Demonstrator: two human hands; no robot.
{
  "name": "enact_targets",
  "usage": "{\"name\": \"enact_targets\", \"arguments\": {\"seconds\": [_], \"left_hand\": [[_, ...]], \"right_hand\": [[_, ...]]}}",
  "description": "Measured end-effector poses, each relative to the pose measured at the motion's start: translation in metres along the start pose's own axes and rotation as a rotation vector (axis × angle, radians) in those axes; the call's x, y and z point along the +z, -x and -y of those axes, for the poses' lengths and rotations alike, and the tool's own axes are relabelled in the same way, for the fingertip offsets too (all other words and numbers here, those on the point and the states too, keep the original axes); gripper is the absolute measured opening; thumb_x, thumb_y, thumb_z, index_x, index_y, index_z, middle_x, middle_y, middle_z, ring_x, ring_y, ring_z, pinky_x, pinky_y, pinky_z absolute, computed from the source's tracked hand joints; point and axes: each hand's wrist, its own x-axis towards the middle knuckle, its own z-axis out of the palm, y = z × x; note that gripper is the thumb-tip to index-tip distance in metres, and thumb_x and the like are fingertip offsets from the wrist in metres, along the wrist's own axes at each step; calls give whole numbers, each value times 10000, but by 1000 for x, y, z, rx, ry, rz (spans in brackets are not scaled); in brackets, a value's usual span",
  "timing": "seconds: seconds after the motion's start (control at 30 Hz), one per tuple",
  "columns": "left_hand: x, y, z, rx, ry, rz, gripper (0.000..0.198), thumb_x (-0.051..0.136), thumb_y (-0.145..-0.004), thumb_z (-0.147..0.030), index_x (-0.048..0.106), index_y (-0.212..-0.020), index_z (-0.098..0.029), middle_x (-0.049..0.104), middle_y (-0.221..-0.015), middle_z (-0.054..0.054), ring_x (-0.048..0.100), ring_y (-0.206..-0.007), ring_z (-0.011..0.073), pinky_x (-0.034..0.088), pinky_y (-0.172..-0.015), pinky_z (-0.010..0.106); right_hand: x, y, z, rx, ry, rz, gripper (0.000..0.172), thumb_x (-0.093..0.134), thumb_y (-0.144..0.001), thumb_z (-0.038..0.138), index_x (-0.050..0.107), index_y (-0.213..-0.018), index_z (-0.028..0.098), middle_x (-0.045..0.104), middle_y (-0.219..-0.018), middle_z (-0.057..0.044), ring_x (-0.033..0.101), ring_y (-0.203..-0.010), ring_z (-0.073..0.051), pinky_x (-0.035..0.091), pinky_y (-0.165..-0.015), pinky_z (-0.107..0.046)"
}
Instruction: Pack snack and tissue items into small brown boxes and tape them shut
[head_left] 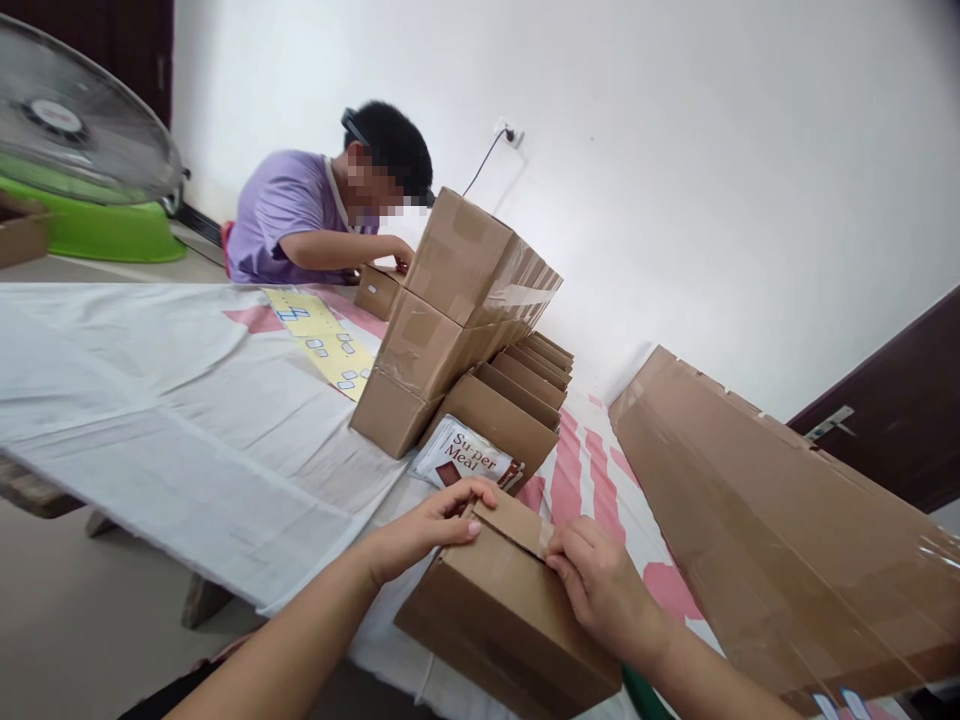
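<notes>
A closed brown cardboard box (510,620) sits tilted in view at the near edge of the table. My left hand (446,515) grips its far left corner, thumb on top and fingers curled over the edge. At the right end of the top flap (510,525), my right hand (592,575) has its fingers pinched together, where a short piece of clear tape (546,538) shows. A narrow dark gap runs along the flap. Just behind the box lie white packets (469,452) printed "Su-per Meal", leaning against an upright open carton (517,415).
Stacked taped boxes (420,340) form a wall beyond, beside a row of open cartons (536,375). Across the table a person in purple (289,200) handles a small box (377,290). A large cardboard piece (757,520) stands right. A yellow sheet (322,335) lies on the tablecloth (187,430).
</notes>
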Motion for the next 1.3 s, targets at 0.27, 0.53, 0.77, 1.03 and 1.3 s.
{"name": "enact_targets", "arguments": {"seconds": [0.27, 0.53, 0.77, 1.03, 1.3], "left_hand": [[0, 0, 2, -2, 1, 12, 342, 643, -745, -428, 529, -1020, -258, 488, -1191, -1, 466, -1058, 236, 364, -848, 302], [-3, 1, 3, -10, -14, 25, 348, 621, -753, -438, 514, -1036, -266, 435, -1247, 3, 455, -1071, 244, 369, -860, 318], [-1, 1, 2, -14, 7, 19, 356, 615, -742, -428, 499, -1037, -267, 474, -1180, 0, 450, -1049, 242, 357, -836, 309], [2, -1, 2, -26, -23, -9, 354, 602, -743, -429, 494, -1032, -256, 488, -1177, 2, 442, -1071, 252, 346, -848, 314], [3, 2, -2, -26, -28, 16, 380, 603, -736, -446, 484, -1051, -269, 478, -1191, 6, 440, -1072, 250, 345, -861, 321]], "right_hand": [[16, -11, -18, 126, -89, -44, 151, 384, -915, 167, 477, -807, 218, 597, -784, -27, 562, -694, -170, 438, -648, -293], [25, -15, -75, 475, -329, -171, 161, 410, -874, 314, 454, -747, 225, 586, -647, -2, 567, -572, -177, 460, -584, -318], [12, 3, -78, 472, -418, -245, 295, 424, -896, 467, 545, -900, 198, 659, -854, -71, 645, -780, -198, 526, -714, -341], [-2, -1, -9, 14, -335, 0, 106, 596, -869, 284, 628, -955, 231, 672, -1040, -52, 599, -1010, -196, 470, -902, -340], [14, -13, -29, 285, -318, -131, 188, 464, -905, 286, 565, -768, 207, 646, -767, -28, 599, -722, -179, 472, -688, -312]]}}
